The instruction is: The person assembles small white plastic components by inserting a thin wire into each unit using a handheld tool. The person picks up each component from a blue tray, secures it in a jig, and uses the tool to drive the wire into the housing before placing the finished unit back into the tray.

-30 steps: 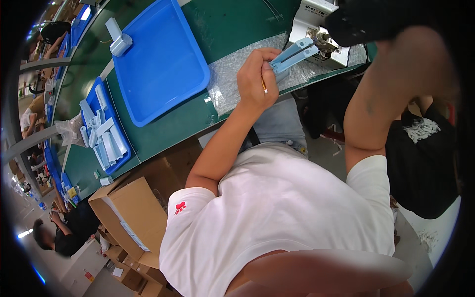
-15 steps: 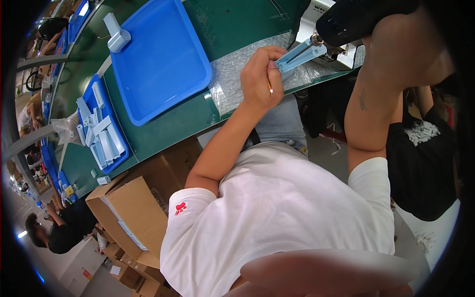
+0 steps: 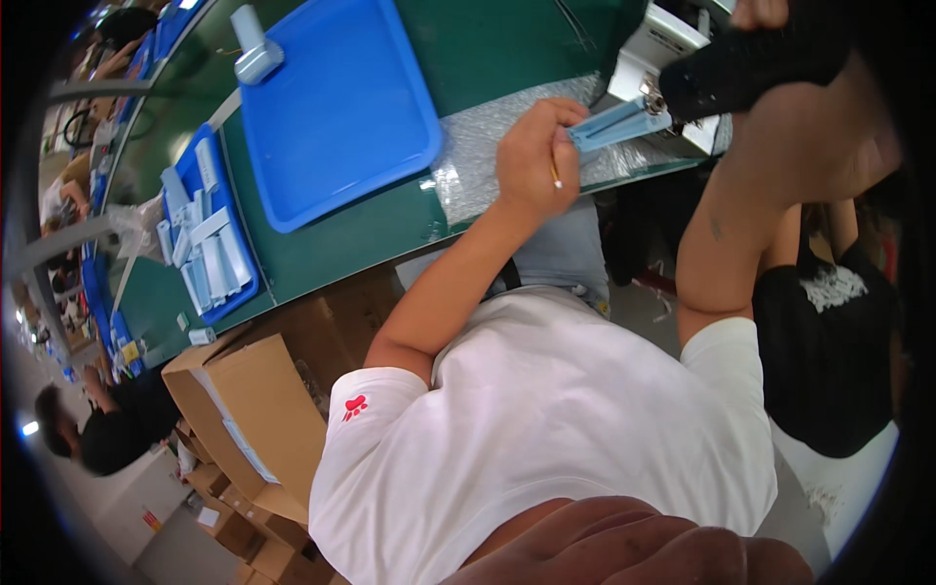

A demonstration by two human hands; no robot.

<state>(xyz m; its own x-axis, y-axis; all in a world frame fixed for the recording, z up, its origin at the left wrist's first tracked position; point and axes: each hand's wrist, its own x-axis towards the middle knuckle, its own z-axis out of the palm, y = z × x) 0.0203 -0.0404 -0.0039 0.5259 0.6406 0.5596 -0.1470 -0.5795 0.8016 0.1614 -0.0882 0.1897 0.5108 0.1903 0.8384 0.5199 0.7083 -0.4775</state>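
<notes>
My left hand [image 3: 536,161] is closed round one end of a long light-blue plastic casing [image 3: 624,125], held over the bubble wrap at the table's right. A thin, pale-tipped piece [image 3: 557,175] pokes out below its fingers. My right hand [image 3: 829,122], blurred, is raised at the upper right and closed on a black power screwdriver [image 3: 746,73]. The driver's metal tip [image 3: 651,96] meets the casing's far end. Part of the right hand's grip is hidden.
A blue tray [image 3: 336,117] lies on the green table [image 3: 331,258], with a pale-blue handheld casing [image 3: 256,49] at its corner. A smaller blue tray [image 3: 252,283] holds several casings. Behind the casing stands a silver-white machine [image 3: 663,44]. A cardboard box [image 3: 263,409] stands below; a person in black [image 3: 819,341] is at right.
The view has shifted, so the table things sit slightly farther right. Both hands keep hold of the casing and screwdriver; the casing now lies flatter against the driver's tip.
</notes>
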